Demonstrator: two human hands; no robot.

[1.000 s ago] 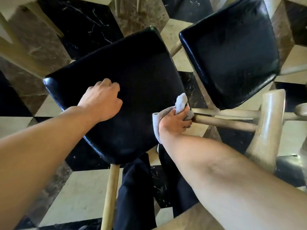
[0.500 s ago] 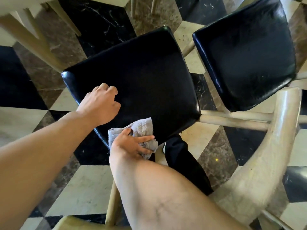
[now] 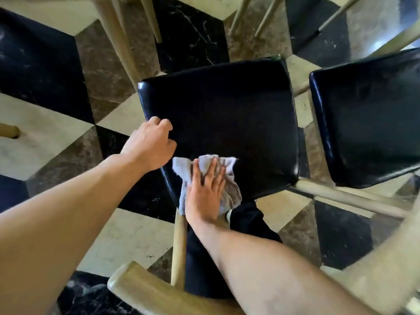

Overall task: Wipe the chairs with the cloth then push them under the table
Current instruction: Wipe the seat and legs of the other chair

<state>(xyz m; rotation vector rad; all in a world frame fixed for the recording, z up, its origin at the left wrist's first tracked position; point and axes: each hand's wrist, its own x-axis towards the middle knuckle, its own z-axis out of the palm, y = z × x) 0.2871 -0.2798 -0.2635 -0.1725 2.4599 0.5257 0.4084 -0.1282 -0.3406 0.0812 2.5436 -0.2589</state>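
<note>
A chair with a black padded seat [image 3: 229,114] and pale wooden frame stands in the middle of the head view. My right hand [image 3: 205,193] lies flat on a grey cloth [image 3: 229,176], pressing it onto the seat's near edge. My left hand [image 3: 151,145] is curled over the seat's left edge, gripping it. A second black-seated chair [image 3: 368,119] stands close on the right. The table's pale legs [image 3: 116,39] rise at the top left.
The floor is a black, cream and brown marble pattern [image 3: 45,130]. The chair's wooden backrest [image 3: 156,292] crosses the bottom, with my dark trouser leg [image 3: 247,221] behind it. More chair legs [image 3: 250,14] stand at the top. A wooden leg tip [image 3: 9,130] shows at the left edge.
My right hand with the cloth moved from the seat's right corner along the near edge to its left part, and now lies flat on the cloth. My left hand stayed on the seat's left edge.
</note>
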